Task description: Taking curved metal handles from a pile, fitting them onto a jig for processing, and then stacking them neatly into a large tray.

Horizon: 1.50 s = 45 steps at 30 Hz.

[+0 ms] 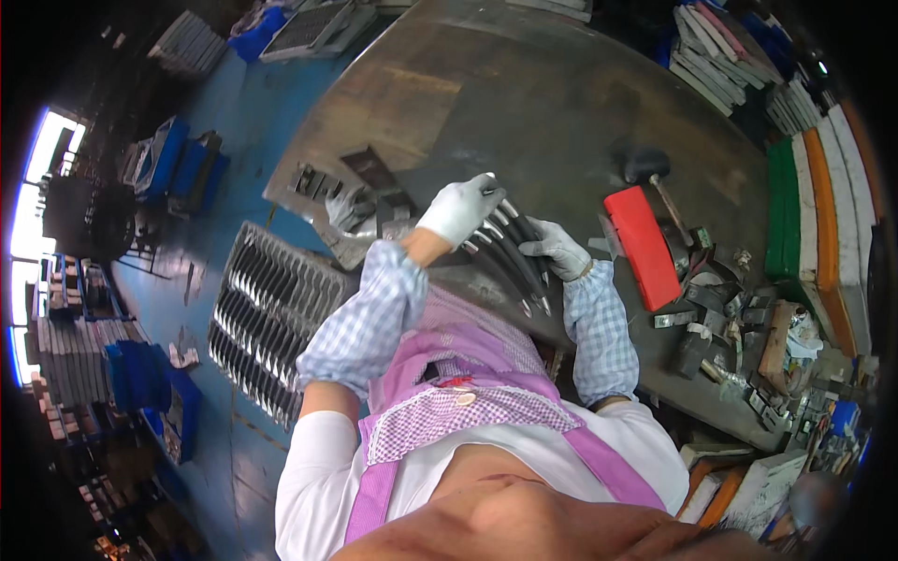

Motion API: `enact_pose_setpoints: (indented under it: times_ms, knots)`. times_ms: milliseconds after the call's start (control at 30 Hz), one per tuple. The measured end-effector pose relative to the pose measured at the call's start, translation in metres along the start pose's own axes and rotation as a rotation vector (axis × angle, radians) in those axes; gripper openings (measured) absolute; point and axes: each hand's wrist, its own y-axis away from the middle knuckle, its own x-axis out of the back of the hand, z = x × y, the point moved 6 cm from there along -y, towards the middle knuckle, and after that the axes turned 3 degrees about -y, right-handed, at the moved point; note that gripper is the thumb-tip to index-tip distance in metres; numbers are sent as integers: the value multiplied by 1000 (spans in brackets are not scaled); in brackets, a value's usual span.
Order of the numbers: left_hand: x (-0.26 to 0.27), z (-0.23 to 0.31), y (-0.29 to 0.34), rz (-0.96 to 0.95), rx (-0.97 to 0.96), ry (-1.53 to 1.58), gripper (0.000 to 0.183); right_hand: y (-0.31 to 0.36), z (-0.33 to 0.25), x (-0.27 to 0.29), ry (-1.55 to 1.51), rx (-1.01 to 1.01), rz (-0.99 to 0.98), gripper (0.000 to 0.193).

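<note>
Several curved black rods with shiny silver ends [510,251], like handles or tubes, fan out over the near edge of the metal table. My left hand [458,213], in a white glove, is closed around the upper ends of the bunch. On the right side, my gloved right hand [558,251] grips the outer rods, with its thumb lying across them. Left of my left arm stands a grey tray [245,245] filled with rows of similar dark, shiny curved pieces.
The metal table [524,103] bears a red box-shaped piece [643,248] and a black-headed mallet [645,165] at right. Mixed metal parts [716,309] pile up nearby. A crumpled grey glove [348,208] and dark flat plates [376,175] lie at left. Stacked boards [816,206] line the far right.
</note>
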Motion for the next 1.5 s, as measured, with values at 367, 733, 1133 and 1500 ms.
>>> enact_pose_setpoints:
  times_ms: [367, 733, 1133, 1500]
  knots:
    - [-17, -74, -124, -150, -146, -591, 54, -84, -32, 148, 714, 72, 842, 45]
    - [-38, -34, 78, 304, -122, -57, 20, 55, -7, 11, 230, -240, 424, 59]
    - [-25, -44, 138, 229, -362, -195, 63, 68, 73, -103, 1166, -246, 329, 27]
    - [-43, -160, 148, 96, 298, 474, 46, -82, 60, -148, 3, -65, 45, 30]
